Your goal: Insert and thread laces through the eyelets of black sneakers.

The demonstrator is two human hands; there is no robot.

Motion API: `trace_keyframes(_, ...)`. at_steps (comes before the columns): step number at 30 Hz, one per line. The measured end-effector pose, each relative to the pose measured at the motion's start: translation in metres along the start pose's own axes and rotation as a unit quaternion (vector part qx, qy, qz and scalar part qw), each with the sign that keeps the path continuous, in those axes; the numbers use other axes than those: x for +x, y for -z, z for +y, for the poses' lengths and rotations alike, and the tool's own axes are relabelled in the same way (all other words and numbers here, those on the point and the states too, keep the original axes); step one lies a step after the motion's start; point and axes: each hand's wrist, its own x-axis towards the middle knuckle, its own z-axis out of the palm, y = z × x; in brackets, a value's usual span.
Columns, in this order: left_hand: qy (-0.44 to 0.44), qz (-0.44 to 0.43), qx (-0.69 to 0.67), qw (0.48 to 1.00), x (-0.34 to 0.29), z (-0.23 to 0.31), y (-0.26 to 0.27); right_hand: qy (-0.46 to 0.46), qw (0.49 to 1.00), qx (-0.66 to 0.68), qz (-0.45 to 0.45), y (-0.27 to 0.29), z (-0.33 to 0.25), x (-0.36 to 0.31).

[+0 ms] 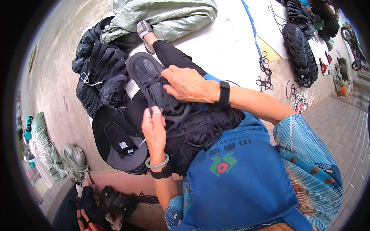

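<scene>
A dark grey sneaker (142, 70) with a mesh toe rests across my lap, its toe pointing away. Over its lacing, my right hand (187, 84) has thumb and fingers pinched on a black shoelace (152, 79). My left hand (154, 129) is at the near end of the shoe, fingertips pressed together on a dark strand that looks like the same lace; the fingers partly hide it. Beside my hands a heap of loose black laces (200, 133) lies on my blue apron (243, 181).
Left of my lap sit a stack of black shoe pieces (119, 142) and rows of dark shoes (102, 65). A pale green sack (169, 17) is at the far side. More shoes (300, 50) and loose laces (265, 73) lie right. Another person's hands (81, 214) show lower left.
</scene>
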Motion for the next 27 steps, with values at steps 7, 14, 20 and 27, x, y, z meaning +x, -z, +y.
trace_keyframes(7,-0.289,0.15,0.337,0.883,0.044,0.017,-0.004,0.021,0.996,-0.076,-0.027,-0.004,-0.016,-0.015)
trace_keyframes(14,-0.27,0.12,0.398,0.869,0.043,0.011,-0.01,0.061,0.991,-0.105,-0.047,-0.012,-0.007,-0.007)
trace_keyframes(20,-0.259,0.108,0.338,0.898,0.039,0.002,-0.001,0.064,0.992,-0.094,-0.052,-0.011,0.002,-0.01)
trace_keyframes(27,-0.178,0.103,0.343,0.917,0.027,0.005,0.004,0.073,0.991,-0.105,-0.04,-0.012,-0.001,-0.01)
